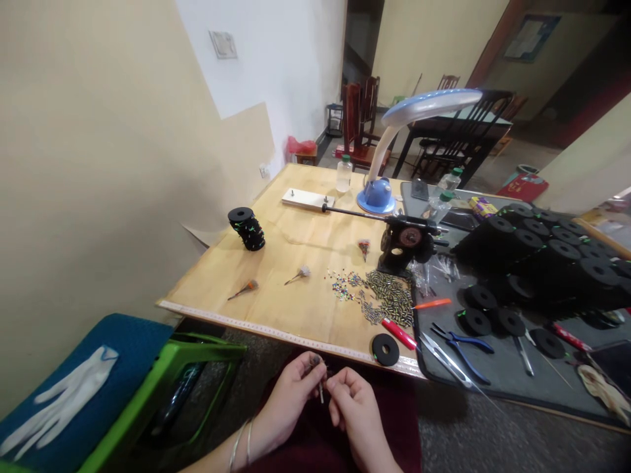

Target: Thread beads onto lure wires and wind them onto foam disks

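Note:
My left hand (290, 391) and my right hand (352, 401) meet in front of the table's near edge, over my lap. Both pinch a small thin stick-like piece (319, 381) with a dark tuft at its top. Their fingers are curled and closed round it. Just beyond them on the wooden table (276, 263) lie a black disc (385, 349), a red-handled tool (399, 334) and a heap of small dark and coloured beads (387, 299). Two small feathered pieces (297, 274) lie further left on the wood.
A black hand-crank device (407, 246) with a long rod stands mid-table. A stack of black discs (248, 228) stands at left, many more (542, 253) at right on a grey mat with blue pliers (461, 341) and scissors. A blue lamp (379, 190), a bottle (344, 173), a green crate (172, 381) and a white glove (64, 397) are nearby.

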### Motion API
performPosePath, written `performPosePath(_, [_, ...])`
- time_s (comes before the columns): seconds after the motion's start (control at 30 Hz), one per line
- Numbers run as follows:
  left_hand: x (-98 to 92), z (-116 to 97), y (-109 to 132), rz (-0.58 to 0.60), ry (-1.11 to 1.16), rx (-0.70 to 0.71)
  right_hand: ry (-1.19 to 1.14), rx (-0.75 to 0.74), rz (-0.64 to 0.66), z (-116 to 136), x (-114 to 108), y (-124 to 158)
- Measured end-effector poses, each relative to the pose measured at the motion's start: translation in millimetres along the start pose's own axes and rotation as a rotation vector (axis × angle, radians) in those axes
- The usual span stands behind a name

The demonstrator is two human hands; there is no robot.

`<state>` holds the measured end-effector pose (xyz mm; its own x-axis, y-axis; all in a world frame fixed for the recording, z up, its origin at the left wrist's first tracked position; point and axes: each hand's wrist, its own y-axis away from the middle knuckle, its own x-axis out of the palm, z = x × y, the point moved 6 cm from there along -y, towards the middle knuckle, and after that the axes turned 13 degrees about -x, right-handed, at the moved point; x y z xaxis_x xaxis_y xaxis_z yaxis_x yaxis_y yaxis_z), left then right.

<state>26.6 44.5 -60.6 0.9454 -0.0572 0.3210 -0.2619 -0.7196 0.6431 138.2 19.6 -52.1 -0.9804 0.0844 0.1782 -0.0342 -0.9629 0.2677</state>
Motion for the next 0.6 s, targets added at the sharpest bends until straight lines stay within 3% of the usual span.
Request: performPosePath(0.6, [5.3,-20,9,-0.043,-0.202,0.139,-0.112,0.043,-0.007,-9,2,-3])
